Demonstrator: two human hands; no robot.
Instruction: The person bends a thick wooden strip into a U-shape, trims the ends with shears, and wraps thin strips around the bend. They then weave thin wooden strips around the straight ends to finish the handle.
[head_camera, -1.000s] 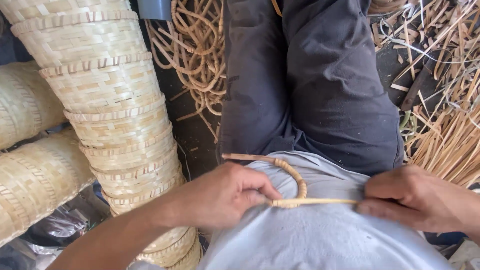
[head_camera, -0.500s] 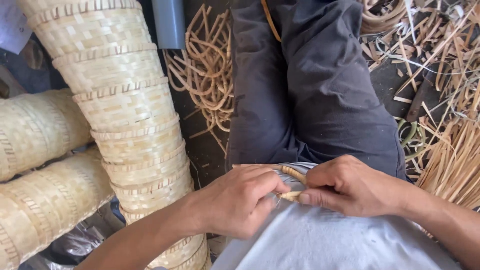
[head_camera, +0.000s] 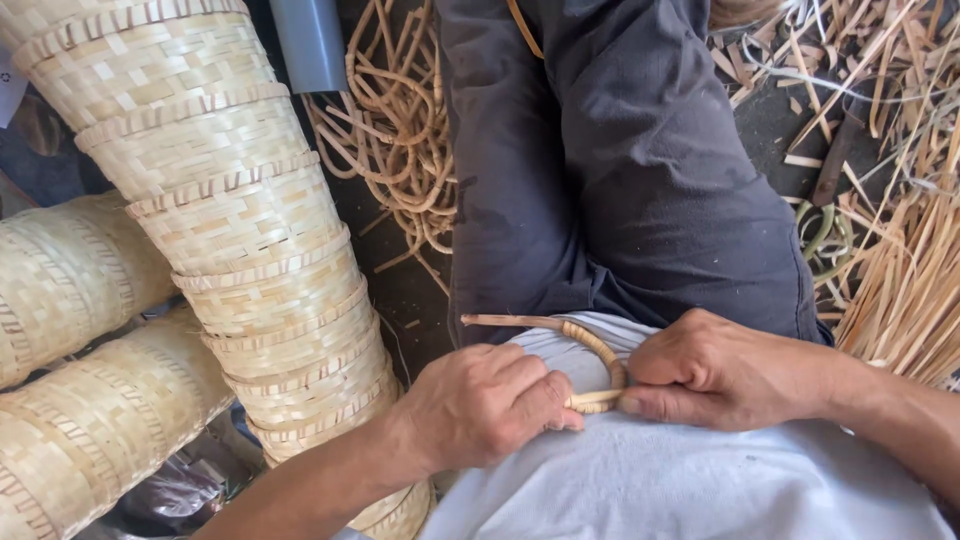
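Observation:
A curved cane handle (head_camera: 580, 342), partly wrapped with a thin pale strip, lies across my lap over my grey shirt. My left hand (head_camera: 480, 405) pinches its lower end between thumb and fingers. My right hand (head_camera: 715, 368) grips the same end from the right, thumb pressed along the wrapping. The two hands nearly touch. The handle's bare far tip points left, past my dark trousers (head_camera: 620, 170).
A tall stack of woven bamboo baskets (head_camera: 240, 230) leans at my left, with more stacks (head_camera: 70, 270) lying beside it. A heap of bent cane handles (head_camera: 395, 130) lies on the dark floor ahead. Loose bamboo strips (head_camera: 900, 270) pile up at the right.
My right hand has come in from the right, along the strip, and now closes on the handle next to my left hand. The view has shifted slightly.

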